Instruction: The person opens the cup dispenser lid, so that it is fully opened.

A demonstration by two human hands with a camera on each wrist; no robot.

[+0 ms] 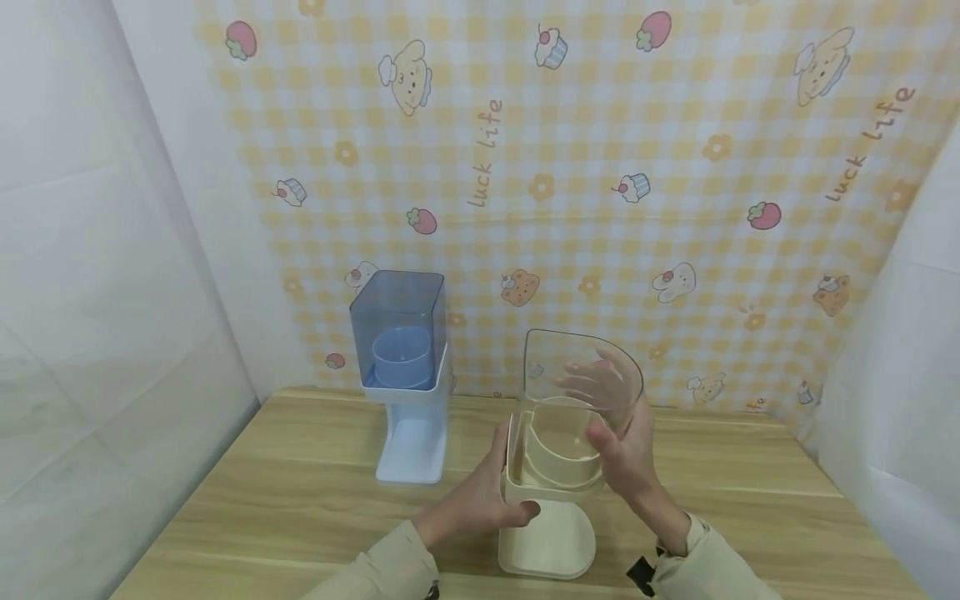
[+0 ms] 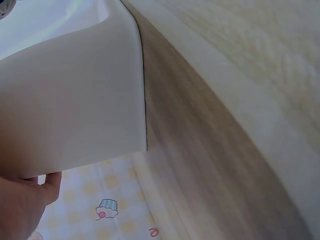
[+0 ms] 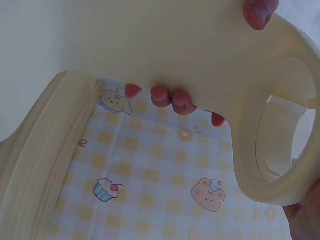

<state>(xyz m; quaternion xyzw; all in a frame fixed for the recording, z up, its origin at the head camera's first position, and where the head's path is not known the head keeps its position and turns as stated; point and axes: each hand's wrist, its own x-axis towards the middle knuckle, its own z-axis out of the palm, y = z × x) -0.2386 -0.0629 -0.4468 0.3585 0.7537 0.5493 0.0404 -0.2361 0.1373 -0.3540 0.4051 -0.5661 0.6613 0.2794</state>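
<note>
Two hands grip a cream hopper dispenser over a wooden table

Through the head camera, I see a person's left hand (image 1: pixel 483 498) and right hand (image 1: pixel 633 454) around a cream hopper dispenser (image 1: pixel 551 493), right of centre and close to the wearer. The left hand clasps its lower left side, thumb across the front. The right hand grips the right side of the clear hopper (image 1: pixel 551 358), thumb at the front and fingers spread behind, showing through the plastic. Inside the hopper I make out a round cream cup (image 1: pixel 561 458); below it is the stand's rounded base (image 1: pixel 547 542). I cannot tell whether that base touches the wooden table (image 1: pixel 720 483).

My right wrist view shows the stand's round opening (image 3: pixel 282 125) and several fingertips (image 3: pixel 182 102) curled over the cream body's edge; I cannot be sure whose hand they belong to. The left wrist view is mostly a cream panel, with fingers at its lower edge.

To the left, farther back and well apart, stands a blue hopper dispenser (image 1: pixel 401 367) with a smoky, squared hopper. Behind everything hangs a yellow gingham curtain (image 1: pixel 585 242) printed with strawberries, cupcakes and cartoon animals. Both sleeves (image 1: pixel 386 567) are pale cream.
</note>
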